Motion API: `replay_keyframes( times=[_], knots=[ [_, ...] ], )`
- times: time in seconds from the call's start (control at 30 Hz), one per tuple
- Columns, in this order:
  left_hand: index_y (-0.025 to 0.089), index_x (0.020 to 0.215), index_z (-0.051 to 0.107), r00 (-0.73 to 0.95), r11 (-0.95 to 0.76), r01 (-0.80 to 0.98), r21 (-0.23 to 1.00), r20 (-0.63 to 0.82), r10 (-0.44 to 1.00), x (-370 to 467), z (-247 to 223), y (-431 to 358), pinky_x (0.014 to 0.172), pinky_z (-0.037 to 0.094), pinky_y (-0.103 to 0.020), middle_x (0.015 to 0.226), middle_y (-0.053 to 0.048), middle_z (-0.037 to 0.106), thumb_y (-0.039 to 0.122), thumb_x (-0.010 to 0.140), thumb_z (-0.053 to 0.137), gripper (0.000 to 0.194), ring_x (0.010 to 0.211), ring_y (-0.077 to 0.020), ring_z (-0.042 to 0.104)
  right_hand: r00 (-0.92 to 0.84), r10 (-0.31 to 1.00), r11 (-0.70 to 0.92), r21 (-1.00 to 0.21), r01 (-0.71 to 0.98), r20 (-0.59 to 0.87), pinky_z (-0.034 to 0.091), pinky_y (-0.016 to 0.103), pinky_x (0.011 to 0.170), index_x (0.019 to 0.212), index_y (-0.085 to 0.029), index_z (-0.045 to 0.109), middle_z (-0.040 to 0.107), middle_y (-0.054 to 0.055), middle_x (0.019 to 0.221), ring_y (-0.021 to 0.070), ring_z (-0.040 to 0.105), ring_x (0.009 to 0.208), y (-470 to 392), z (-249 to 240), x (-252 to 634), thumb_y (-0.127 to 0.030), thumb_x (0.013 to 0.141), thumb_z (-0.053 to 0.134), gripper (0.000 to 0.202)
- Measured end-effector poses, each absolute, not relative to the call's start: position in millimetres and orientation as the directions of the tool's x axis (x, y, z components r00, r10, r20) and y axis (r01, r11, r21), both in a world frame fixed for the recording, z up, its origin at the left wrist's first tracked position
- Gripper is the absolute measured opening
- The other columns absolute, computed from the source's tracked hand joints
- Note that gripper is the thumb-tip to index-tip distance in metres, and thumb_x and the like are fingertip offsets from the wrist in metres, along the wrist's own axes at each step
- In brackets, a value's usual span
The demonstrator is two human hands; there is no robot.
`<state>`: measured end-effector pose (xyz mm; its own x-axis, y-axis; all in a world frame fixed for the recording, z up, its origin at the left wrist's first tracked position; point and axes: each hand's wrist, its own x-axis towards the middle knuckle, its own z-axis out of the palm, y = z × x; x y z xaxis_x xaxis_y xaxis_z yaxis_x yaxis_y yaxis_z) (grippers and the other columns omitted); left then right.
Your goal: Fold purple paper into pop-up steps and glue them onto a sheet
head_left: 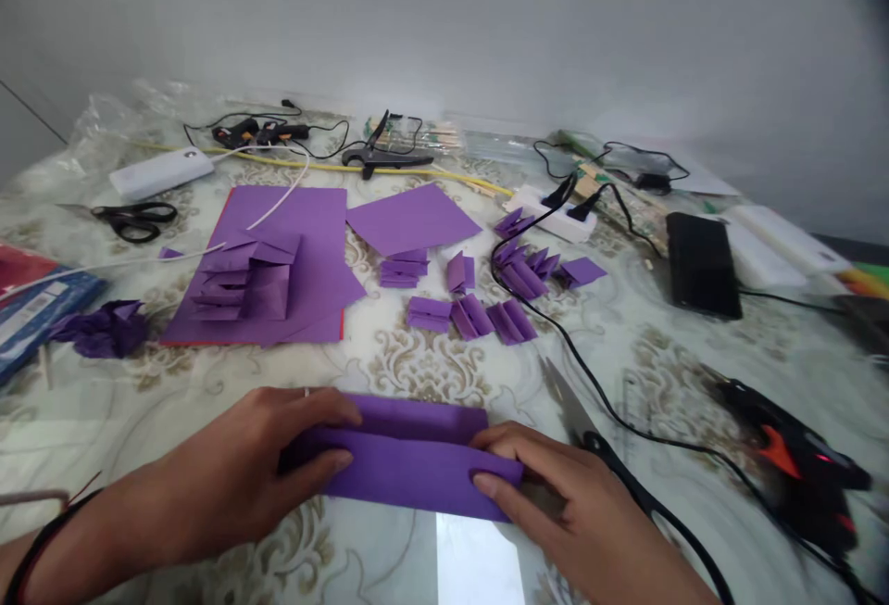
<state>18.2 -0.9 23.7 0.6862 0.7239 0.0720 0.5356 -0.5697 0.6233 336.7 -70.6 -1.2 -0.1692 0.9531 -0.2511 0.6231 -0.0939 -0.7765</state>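
A strip of purple paper (417,471), folded lengthwise with its two halves standing apart, lies low over the patterned tablecloth in front of me. My left hand (278,457) grips its left end, fingers behind the front flap and thumb on the near face. At the other end, my right hand (548,485) pinches the front flap between thumb and fingers. Just right of that hand lie black-handled scissors (590,443) with the blades pointing away. Beyond the strip sit several small folded purple paper pieces (470,316).
Purple sheets (319,253) carry more folded pieces at left, near crumpled purple paper (104,329) and another pair of scissors (135,218). A glue gun (792,457) lies at right, its cable crossing the cloth. A power strip (556,214) and phone (704,264) sit farther back.
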Motion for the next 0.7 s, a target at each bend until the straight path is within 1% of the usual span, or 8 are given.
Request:
replay_keyframes(
  times=[0.07, 0.13, 0.2, 0.27, 0.33, 0.43, 0.6, 0.7],
  knots=[
    [0.026, 0.126, 0.068, 0.707, -0.657, 0.495, 0.568, 0.176, 0.685, 20.7, 29.9, 0.6, 0.076, 0.063, -0.024, 0.111, -0.002, 0.08, 0.027, 0.11, 0.057, 0.02, 0.088, -0.0157, 0.078, -0.164, 0.947, -0.106, -0.752, 0.65, -0.275, 0.056, 0.025, 0.064, 0.094, -0.028, 0.075, 0.081, 0.0, 0.095, 0.0188, 0.077, 0.081, -67.4, 0.1, 334.6, -0.034, 0.101, 0.061, 0.016],
    [0.022, 0.13, 0.068, 0.734, -0.768, 0.452, 0.453, 0.301, 0.609, 22.5, 38.1, -1.8, 0.094, 0.064, -0.029, 0.122, -0.005, 0.078, 0.02, 0.11, 0.056, 0.024, 0.107, -0.0186, 0.077, -0.16, 0.947, -0.108, -0.743, 0.66, -0.28, 0.053, 0.025, 0.06, 0.09, -0.027, 0.072, 0.079, -0.001, 0.084, 0.0168, 0.074, 0.07, -64.8, 1.3, 332.8, -0.034, 0.101, 0.06, 0.018],
    [0.018, 0.134, 0.069, 0.79, -0.885, 0.353, 0.304, 0.411, 0.456, 24.9, 41.7, -8.5, 0.123, 0.05, -0.037, 0.135, -0.006, 0.076, 0.017, 0.109, 0.056, 0.028, 0.135, -0.0213, 0.067, -0.155, 0.947, -0.115, -0.746, 0.656, -0.282, 0.052, 0.024, 0.058, 0.086, -0.026, 0.069, 0.076, -0.003, 0.077, 0.0154, 0.071, 0.064, -63.2, 2.0, 331.4, -0.035, 0.101, 0.059, 0.02],
    [0.021, 0.139, 0.071, 0.861, -0.943, 0.274, 0.187, 0.389, 0.327, 28.8, 36.4, -18.1, 0.138, 0.028, -0.039, 0.148, 0.001, 0.071, 0.018, 0.115, 0.048, 0.034, 0.154, -0.0184, 0.051, -0.158, 0.944, -0.118, -0.745, 0.657, -0.288, 0.052, 0.024, 0.059, 0.084, -0.026, 0.066, 0.075, -0.004, 0.076, 0.0148, 0.071, 0.065, -62.7, 1.6, 330.7, -0.034, 0.102, 0.058, 0.021],
    [0.026, 0.146, 0.068, 0.927, -0.969, 0.215, 0.123, 0.286, 0.242, 33.9, 23.2, -27.1, 0.138, 0.028, -0.037, 0.151, 0.006, 0.07, 0.02, 0.118, 0.042, 0.039, 0.154, -0.0142, 0.049, -0.162, 0.944, -0.107, -0.731, 0.674, -0.288, 0.054, 0.023, 0.062, 0.085, -0.026, 0.066, 0.077, -0.004, 0.077, 0.0146, 0.073, 0.067, -63.3, -0.3, 330.7, -0.032, 0.103, 0.057, 0.021],
    [0.024, 0.148, 0.067, 0.939, -0.971, 0.212, 0.106, 0.255, 0.233, 39.4, 1.2, -33.6, 0.135, 0.036, -0.037, 0.154, 0.003, 0.068, 0.019, 0.115, 0.053, 0.036, 0.151, -0.0162, 0.054, -0.151, 0.956, -0.072, -0.703, 0.708, -0.251, 0.056, 0.023, 0.064, 0.086, -0.027, 0.066, 0.078, -0.005, 0.077, 0.0143, 0.075, 0.066, -65.0, -5.1, 331.0, -0.03, 0.104, 0.057, 0.02],
    [0.026, 0.152, 0.064, 0.944, -0.971, 0.23, 0.069, 0.228, 0.239, 36.7, -12.1, -31.2, 0.133, 0.036, -0.038, 0.159, 0.003, 0.065, 0.027, 0.117, 0.051, 0.038, 0.152, -0.0181, 0.052, -0.112, 0.971, -0.075, -0.709, 0.701, -0.213, 0.059, 0.018, 0.056, 0.097, -0.029, 0.071, 0.079, -0.007, 0.072, 0.0124, 0.074, 0.055, -65.6, -14.3, 333.1, -0.035, 0.103, 0.062, 0.012],
    [0.029, 0.153, 0.062, 0.957, -0.973, 0.227, 0.041, 0.178, 0.23, 34.6, -12.8, -28.6, 0.129, 0.042, -0.036, 0.162, 0.005, 0.061, 0.035, 0.117, 0.052, 0.039, 0.152, -0.0177, 0.051, -0.1, 0.983, -0.045, -0.731, 0.681, -0.155, 0.064, 0.014, 0.063, 0.117, -0.032, 0.073, 0.086, -0.006, 0.089, 0.0134, 0.084, 0.071, -65.9, -23.1, 337.3, -0.036, 0.102, 0.066, 0.017]
  ],
)
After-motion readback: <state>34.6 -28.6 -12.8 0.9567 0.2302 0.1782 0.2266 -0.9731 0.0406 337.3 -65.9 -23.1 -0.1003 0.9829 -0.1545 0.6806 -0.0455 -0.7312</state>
